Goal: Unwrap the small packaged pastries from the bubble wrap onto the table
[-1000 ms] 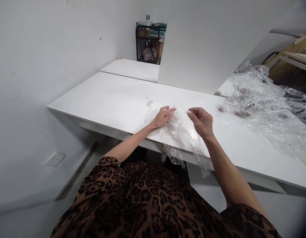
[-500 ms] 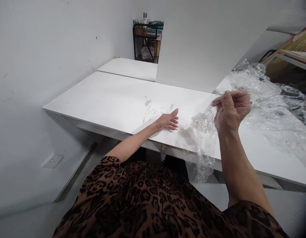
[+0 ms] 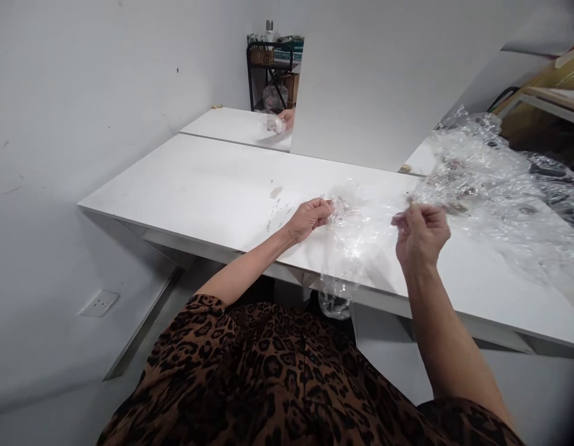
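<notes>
over the front edge of the tabletop hangs the near end of my clear film; its long axis runs toward the tabletop's back, between my 2 hands. my left hand, nearer, is pinched on its left side; my right hand has fingertips together, on film or not i can't tell.

Left fingers pinching clear film — crumpled, white table below
</notes>
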{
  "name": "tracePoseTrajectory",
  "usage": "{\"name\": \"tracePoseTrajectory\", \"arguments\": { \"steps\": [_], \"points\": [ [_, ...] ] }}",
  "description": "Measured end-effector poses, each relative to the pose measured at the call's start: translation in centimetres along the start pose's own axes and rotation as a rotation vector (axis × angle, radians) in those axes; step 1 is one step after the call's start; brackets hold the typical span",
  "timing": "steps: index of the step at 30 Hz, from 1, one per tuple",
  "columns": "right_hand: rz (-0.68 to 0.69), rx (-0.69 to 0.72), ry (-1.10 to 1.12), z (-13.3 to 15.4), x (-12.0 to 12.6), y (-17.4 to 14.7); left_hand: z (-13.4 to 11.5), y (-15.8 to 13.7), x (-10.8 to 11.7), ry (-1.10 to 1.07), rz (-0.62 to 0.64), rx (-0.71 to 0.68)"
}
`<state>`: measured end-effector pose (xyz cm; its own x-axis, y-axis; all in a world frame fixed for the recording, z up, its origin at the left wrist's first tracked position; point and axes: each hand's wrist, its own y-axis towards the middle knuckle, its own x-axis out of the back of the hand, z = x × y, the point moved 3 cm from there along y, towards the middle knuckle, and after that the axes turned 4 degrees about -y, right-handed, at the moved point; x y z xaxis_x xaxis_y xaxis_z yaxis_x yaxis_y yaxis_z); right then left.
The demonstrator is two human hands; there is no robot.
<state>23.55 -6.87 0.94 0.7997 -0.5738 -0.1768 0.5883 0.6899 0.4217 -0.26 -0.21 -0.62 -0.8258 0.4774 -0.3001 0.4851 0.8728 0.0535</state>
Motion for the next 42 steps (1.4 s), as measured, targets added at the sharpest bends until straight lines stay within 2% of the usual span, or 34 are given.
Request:
{"name": "tracePoseTrajectory", "arguments": {
  "steps": [2,3,6,8,10,11,13,17,20,22,25,26,30,33,36,39,40,42],
  "points": [
    [0.035,-0.064,-0.177,-1.2,0.7,-1.2,0.3,-0.6,0.5,0.061,-0.027,-0.056],
    [0.033,-0.023,-0.293,-1.2,0.8,-1.7,0.5,-0.9,0.6,0.096,-0.041,-0.082],
    [0.058,0.285,-0.617,0.5,-0.5,-2.8,1.3,-1.3,0.6,0.211,-0.056,-0.152],
    [0.223,0.416,-0.765,1.1,-2.4,-3.1,1.6,-1.4,0.3,0.248,-0.032,-0.192],
    [0.417,0.416,-0.838,1.0,-4.2,-3.1,1.5,-1.6,0.0,0.263,-0.011,-0.222],
    [0.474,0.393,-0.845,0.8,-4.7,-3.1,1.4,-1.7,0.0,0.264,-0.005,-0.227],
    [0.472,0.352,-0.808,0.4,-5.1,-3.1,1.2,-2.0,0.1,0.261,0.017,-0.202],
    [0.266,0.236,-0.6,0.0,-4.2,-3.6,1.3,-2.8,0.5,0.235,0.103,-0.13],
    [0.191,0.046,-0.359,-0.6,-4.0,-3.9,1.5,-3.3,0.4,0.214,0.156,-0.117],
    [0.169,-0.006,-0.275,-0.8,-4.2,-4.0,1.6,-3.6,0.1,0.193,0.165,-0.054],
    [0.167,0.091,-0.356,0.1,-4.7,-3.9,1.4,-3.9,-0.3,0.187,0.1,0.047],
    [0.175,0.142,-0.412,0.6,-4.9,-4.0,1.1,-3.8,-0.5,0.218,0.062,0.023],
    [0.261,0.333,-0.59,2.8,-5.9,-4.7,0.0,-3.3,-1.5,0.452,-0.067,-0.218],
    [0.259,0.438,-0.587,3.8,-5.9,-5.5,0.1,-2.9,-1.6,0.522,-0.136,-0.277],
    [0.244,0.327,-0.439,2.8,-4.7,-6.4,0.5,-3.3,-0.9,0.609,-0.102,-0.286],
    [0.284,0.166,-0.337,0.5,-2.9,-7.3,0.9,-3.5,0.4,0.662,0.087,-0.141],
    [0.299,0.146,-0.33,-0.2,-2.3,-7.7,0.8,-3.4,0.8,0.658,0.129,-0.109],
    [0.321,0.15,-0.328,-1.1,-1.4,-8.2,0.2,-2.7,1.3,0.677,0.174,-0.144]
  ]
}}
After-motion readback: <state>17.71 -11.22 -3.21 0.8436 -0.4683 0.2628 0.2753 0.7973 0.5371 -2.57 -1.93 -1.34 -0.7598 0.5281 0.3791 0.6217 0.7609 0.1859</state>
